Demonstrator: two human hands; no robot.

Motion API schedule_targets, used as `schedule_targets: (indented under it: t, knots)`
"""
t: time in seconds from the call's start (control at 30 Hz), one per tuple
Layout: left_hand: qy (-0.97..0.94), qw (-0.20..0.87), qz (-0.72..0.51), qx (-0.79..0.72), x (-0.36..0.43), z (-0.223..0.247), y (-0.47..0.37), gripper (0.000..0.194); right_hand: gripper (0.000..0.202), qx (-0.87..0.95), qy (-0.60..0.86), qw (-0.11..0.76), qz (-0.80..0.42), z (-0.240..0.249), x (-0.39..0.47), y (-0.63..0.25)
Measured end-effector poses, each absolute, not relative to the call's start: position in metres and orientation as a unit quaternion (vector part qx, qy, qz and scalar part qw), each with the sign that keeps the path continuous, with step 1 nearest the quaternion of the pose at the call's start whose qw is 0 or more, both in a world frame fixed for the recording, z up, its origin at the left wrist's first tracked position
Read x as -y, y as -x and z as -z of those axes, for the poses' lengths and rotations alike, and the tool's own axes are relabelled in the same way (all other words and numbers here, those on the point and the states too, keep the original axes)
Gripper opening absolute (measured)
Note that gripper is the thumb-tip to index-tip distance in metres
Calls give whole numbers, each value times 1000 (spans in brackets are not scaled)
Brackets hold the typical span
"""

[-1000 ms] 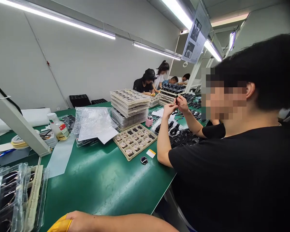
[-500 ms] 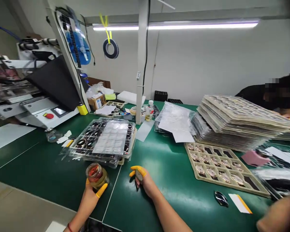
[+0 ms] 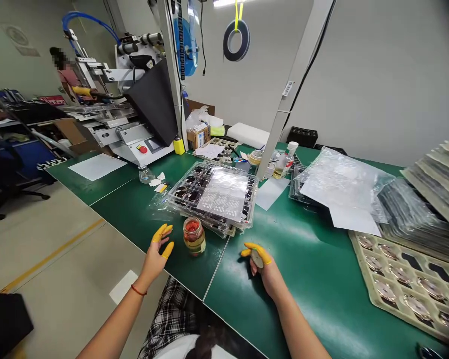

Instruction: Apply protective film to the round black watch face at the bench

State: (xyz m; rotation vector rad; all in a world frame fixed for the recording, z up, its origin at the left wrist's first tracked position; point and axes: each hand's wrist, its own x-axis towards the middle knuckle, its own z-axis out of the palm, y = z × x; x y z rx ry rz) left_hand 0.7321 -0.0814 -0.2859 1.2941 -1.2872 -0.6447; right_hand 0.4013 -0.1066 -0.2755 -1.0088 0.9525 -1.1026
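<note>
Jar (image 3: 194, 241), left hand (image 3: 155, 260) spread alongside, right hand (image 3: 268, 268) clasping disc (image 3: 257, 259)

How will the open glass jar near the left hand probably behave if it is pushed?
The glass jar looks clear and hard-walled, so it is likely stiff and breakable. It stands upright and squat, so a low push would probably slide it. Its top looks open, so tipping could spill the red contents.

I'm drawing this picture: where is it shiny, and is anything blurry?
Head view: pale glare on the green table, right of the right hand; head view: whitish shine on the plastic sheet atop the trays; head view: the tall stack at the right edge looks soft.
</note>
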Motion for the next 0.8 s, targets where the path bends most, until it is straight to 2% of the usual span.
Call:
schedule_targets:
  t: [0.1, 0.17, 0.23, 0.4, 0.6, 0.67, 0.8]
  knots:
    - [-555, 612, 214, 521, 71, 291, -701, 70, 41, -419, 423, 646, 477, 277, 109, -402]
    - [-555, 602, 210, 534, 71, 291, -668, 89, 39, -420, 410, 652, 479, 277, 109, -402]
    - [-569, 603, 219, 514, 77, 291, -640, 99, 38, -420, 401, 656, 482, 276, 109, -402]
    - [-550, 617, 305, 473, 99, 286, -636, 89, 36, -418, 394, 660, 484, 272, 107, -401]
    - [-448, 468, 430, 629, 94, 270, -715, 77, 39, -411, 395, 673, 472, 270, 108, -399]
    - [-462, 473, 399, 635, 88, 268, -734, 71, 39, -412, 392, 675, 471, 268, 108, -399]
    - [-501, 612, 259, 555, 69, 273, -722, 59, 40, -417, 393, 673, 467, 264, 107, -399]
